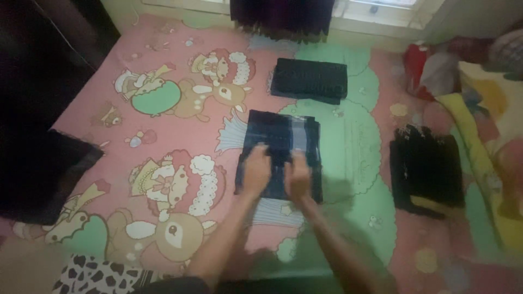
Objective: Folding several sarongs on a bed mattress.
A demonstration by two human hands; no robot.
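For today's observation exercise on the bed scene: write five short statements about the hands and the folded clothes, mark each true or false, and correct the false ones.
1. Both hands rest on the dark blue folded garment. True: the left hand and right hand lie flat on it, side by side.
2. The bedsheet is plain white. False: it is pink and green with cartoon figures.
3. A black folded garment lies beyond the hands, nearer the window. True.
4. The black pile on the right touches the dark blue garment. False: green sheet shows between them.
5. The hands hold a garment up in the air. False: it lies flat on the sheet.
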